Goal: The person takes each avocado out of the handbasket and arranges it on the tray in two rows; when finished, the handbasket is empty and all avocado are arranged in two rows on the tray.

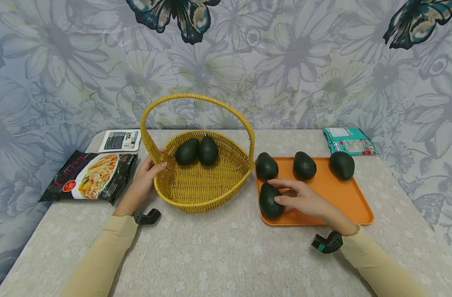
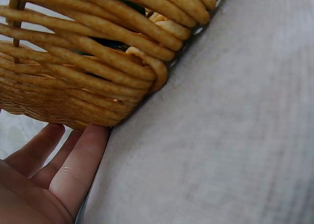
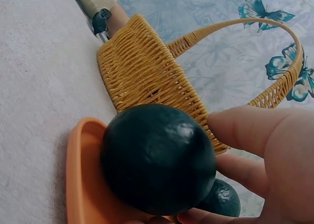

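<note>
The left hand [image 1: 146,175] holds the left side of a yellow woven basket [image 1: 201,204] near the foot of its tall arched handle. Its fingertips meet the outer wicker wall in the left wrist view. Two dark green avocados lie side by side in the basket, the left one [image 1: 187,152] tilted towards the right one [image 1: 208,151]. On the front left corner of an orange tray [image 1: 331,202], the right hand [image 1: 304,199] grips an avocado [image 3: 157,158] between thumb and fingers. Behind it, along the tray's far edge, are three more avocados [image 1: 267,166] [image 1: 304,166] [image 1: 342,166].
A black noodle packet [image 1: 94,177] lies left of the basket, with a white labelled package [image 1: 120,140] behind it. A teal packet [image 1: 349,141] sits at the back right beyond the tray. Flowered wallpaper [image 1: 285,82] rises directly behind the table [image 1: 211,255].
</note>
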The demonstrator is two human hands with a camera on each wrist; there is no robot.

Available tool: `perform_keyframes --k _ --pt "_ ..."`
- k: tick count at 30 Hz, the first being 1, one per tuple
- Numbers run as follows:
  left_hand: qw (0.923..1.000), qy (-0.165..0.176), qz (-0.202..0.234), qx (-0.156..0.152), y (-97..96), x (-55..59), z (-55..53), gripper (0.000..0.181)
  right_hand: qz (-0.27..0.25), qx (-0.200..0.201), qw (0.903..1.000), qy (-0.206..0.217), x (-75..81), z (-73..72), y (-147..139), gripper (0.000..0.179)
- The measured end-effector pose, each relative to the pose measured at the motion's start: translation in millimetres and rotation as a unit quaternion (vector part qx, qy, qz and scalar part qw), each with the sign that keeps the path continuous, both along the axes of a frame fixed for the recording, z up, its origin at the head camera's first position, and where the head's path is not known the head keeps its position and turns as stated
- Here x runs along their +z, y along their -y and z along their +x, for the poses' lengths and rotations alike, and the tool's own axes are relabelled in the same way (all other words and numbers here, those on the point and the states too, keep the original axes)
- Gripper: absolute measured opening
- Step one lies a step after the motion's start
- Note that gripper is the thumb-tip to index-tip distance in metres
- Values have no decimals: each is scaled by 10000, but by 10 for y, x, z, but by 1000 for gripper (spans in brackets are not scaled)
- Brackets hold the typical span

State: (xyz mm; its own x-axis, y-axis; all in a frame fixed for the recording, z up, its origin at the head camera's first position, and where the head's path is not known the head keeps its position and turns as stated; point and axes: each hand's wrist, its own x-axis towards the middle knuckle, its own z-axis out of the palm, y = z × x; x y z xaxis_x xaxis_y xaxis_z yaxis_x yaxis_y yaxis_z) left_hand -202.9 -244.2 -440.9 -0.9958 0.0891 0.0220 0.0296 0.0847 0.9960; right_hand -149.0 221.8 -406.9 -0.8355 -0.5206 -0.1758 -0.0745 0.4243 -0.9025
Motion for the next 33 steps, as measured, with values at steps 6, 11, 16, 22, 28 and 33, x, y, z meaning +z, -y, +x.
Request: perform_keyframes --k 6,11,16,22,28,33 --pt "10000 -3 -1 -7 10 8 6 47 -44 11 10000 31 14 -15 -5 55" --pt "10000 21 -1 7 20 10 5 46 -60 17 9999 -85 28 -29 -21 53" --pt "10000 65 -20 9 28 15 4 46 -76 -29 9997 -224 36 -38 -47 52" --pt "9999 114 -21 15 23 27 8 47 -108 -90 9984 -553 114 -40 -101 49" --pt "9999 137 33 -32 3 28 8 48 -227 -29 9918 -1258 277 -43 -157 46" --pt "9998 195 31 -47 -2 35 6 50 -166 78 9897 -1420 440 -53 -44 45"
